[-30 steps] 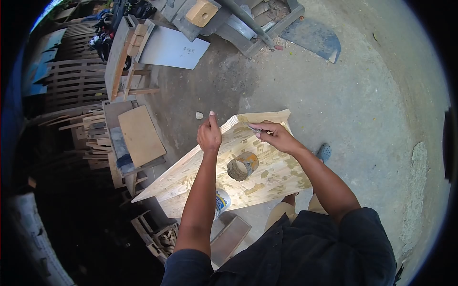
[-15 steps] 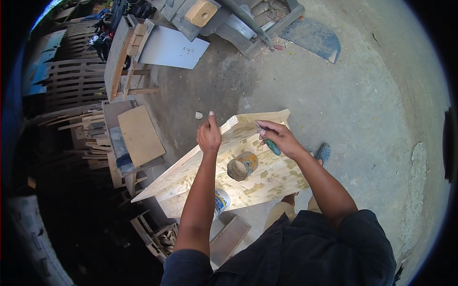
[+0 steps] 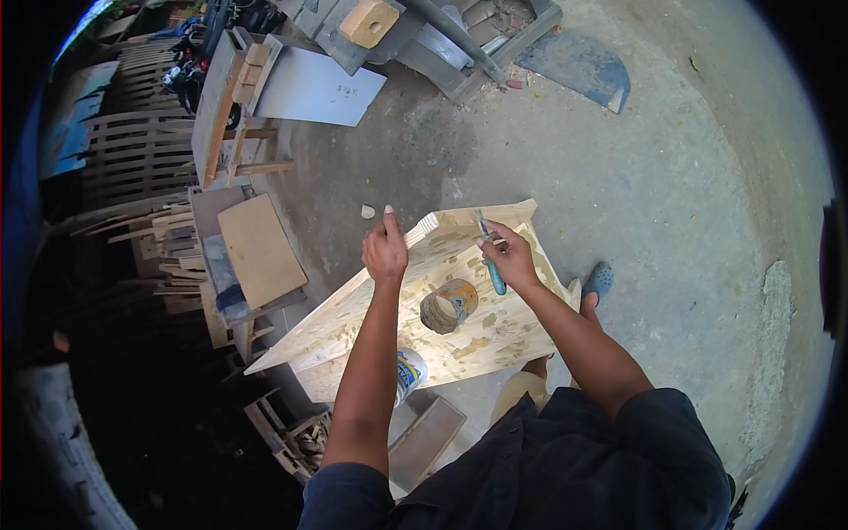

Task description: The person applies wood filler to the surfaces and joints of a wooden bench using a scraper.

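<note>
A pale wooden piece (image 3: 495, 331), made of joined boards and blotched with filler, lies in front of me. My right hand (image 3: 511, 254) is closed round the green handle of a small putty knife (image 3: 495, 276). Its blade points away from me, at the raised far board of the piece. At the piece's upper left edge is my left hand (image 3: 385, 252), fingers curled and thumb stretched out; what they grip is hidden. Between my forearms, a smeared tin (image 3: 449, 306) with pale paste inside stands on the wood. Beside my left forearm is a white labelled tub (image 3: 411, 371), partly covered.
A bench with a tan board (image 3: 261, 252) and stacked timber (image 3: 172, 243) stand to the left. Farther off are a white panel (image 3: 322, 87) and grey machinery (image 3: 459, 53). A dark flat sheet (image 3: 579, 69) lies on the concrete floor. A wooden box (image 3: 428, 442) sits below the piece.
My right hand has shifted slightly left and down, and the putty knife has turned to stand more upright in view. My left hand stays at about the same place on the edge.
</note>
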`<state>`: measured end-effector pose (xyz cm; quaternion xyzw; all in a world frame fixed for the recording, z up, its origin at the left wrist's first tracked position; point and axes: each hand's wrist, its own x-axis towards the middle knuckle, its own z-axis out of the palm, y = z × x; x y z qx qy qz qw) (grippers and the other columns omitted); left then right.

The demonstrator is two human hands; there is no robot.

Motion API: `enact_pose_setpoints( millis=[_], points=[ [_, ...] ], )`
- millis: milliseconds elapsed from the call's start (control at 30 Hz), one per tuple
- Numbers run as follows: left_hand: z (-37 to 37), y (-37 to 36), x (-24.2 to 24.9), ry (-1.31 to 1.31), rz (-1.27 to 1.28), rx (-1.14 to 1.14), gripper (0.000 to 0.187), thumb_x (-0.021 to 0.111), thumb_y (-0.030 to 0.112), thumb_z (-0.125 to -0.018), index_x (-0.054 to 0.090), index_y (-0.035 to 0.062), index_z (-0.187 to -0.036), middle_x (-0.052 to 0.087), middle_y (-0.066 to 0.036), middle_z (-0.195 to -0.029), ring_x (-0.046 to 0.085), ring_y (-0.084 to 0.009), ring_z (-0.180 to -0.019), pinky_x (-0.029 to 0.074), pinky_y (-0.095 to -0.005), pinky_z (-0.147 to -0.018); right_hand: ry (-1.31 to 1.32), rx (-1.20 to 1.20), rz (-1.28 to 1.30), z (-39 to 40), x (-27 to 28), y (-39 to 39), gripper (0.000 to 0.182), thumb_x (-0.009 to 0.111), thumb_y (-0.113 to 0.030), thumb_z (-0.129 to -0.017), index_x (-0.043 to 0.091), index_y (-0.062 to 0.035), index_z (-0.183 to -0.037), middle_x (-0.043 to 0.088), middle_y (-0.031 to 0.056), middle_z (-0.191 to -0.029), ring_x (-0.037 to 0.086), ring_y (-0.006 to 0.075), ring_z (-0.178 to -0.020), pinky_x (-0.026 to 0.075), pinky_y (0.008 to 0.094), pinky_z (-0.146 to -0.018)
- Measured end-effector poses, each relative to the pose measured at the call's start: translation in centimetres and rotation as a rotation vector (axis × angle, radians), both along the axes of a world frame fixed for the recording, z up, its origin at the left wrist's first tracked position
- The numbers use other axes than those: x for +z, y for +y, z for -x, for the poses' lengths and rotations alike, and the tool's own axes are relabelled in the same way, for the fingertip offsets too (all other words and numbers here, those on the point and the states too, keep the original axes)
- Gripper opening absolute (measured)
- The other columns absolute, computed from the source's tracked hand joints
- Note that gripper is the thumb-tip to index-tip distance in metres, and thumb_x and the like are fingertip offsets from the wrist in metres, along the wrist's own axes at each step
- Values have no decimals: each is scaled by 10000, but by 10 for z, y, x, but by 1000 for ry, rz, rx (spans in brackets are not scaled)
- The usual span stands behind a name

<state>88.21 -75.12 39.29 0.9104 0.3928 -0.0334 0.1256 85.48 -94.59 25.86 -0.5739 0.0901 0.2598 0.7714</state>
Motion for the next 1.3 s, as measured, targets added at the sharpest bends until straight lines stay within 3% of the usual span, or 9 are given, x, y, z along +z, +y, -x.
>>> enact_pose_setpoints(
  millis=[233, 333, 533, 767, 867, 933, 967, 1233, 1300],
  points=[
    [0, 0, 0, 1, -3, -8, 690, 330, 575, -969, 715, 7, -904, 671, -263, -960, 604, -439, -1000, 431, -496, -914, -195, 195, 143, -4, -5, -27, 405, 728, -154, -828, 664, -100, -1224, 633, 102, -874, 602, 172, -678, 509, 305, -673],
    [-1, 0, 0, 18, -28, 4, 734, 321, 607, -958, 728, -3, -954, 719, -171, -919, 655, -367, -970, 456, -429, -901, -271, 331, 235, -29, -2, -49, 402, 692, -127, -830, 664, -130, -1231, 620, 113, -890, 611, 228, -767, 494, 329, -741],
    [0, 1, -1, 30, -33, 0, 733, 327, 606, -960, 729, -6, -955, 720, -174, -926, 659, -360, -966, 458, -427, -899, -821, 431, 315, -73, -11, -46, 388, 613, -63, -871, 678, -218, -1220, 614, 88, -1019, 613, 250, -915, 497, 359, -819],
    [0, 1, -1, 8, -42, -12, 722, 329, 597, -961, 733, -1, -935, 720, -177, -907, 660, -371, -952, 463, -439, -890, -769, 699, 442, -75, -47, -63, 420, 623, -79, -866, 655, -232, -1256, 630, 103, -1027, 612, 256, -951, 487, 367, -862],
    [0, 0, -2, -11, -30, -14, 697, 339, 584, -962, 720, 4, -900, 697, -215, -916, 637, -407, -956, 453, -471, -884, -433, 470, 182, -61, -35, -59, 430, 630, -97, -889, 617, -196, -1308, 638, 92, -992, 626, 196, -885, 542, 346, -801],
    [1, 0, -1, -23, -16, -13, 674, 349, 572, -963, 707, 8, -869, 674, -252, -928, 613, -441, -963, 442, -500, -880, 132, 374, -110, -56, 2, -55, 438, 627, -121, -918, 572, -144, -1352, 626, 75, -951, 625, 141, -812, 589, 315, -700],
    [1, 0, -1, -32, -22, -14, 675, 349, 571, -963, 706, 7, -862, 674, -253, -919, 614, -443, -956, 442, -501, -877, 106, 329, -156, -48, 2, -48, 446, 633, -134, -925, 551, -113, -1363, 604, 62, -906, 622, 124, -745, 602, 293, -617],
    [1, 0, -2, -44, -27, -17, 681, 351, 570, -962, 705, 3, -830, 674, -250, -861, 620, -448, -924, 444, -504, -860, 179, 178, -231, -19, 14, -22, 474, 662, -136, -913, 541, -101, -1371, 609, 61, -897, 636, 135, -715, 587, 293, -617],
    [1, -3, 0, -55, -23, -27, 678, 352, 572, -961, 709, 7, -844, 677, -249, -875, 622, -445, -929, 446, -501, -858, -49, 251, -35, -14, 10, -19, 444, 669, -147, -898, 586, -114, -1333, 633, 69, -911, 634, 131, -687, 554, 278, -604]
  ],
)
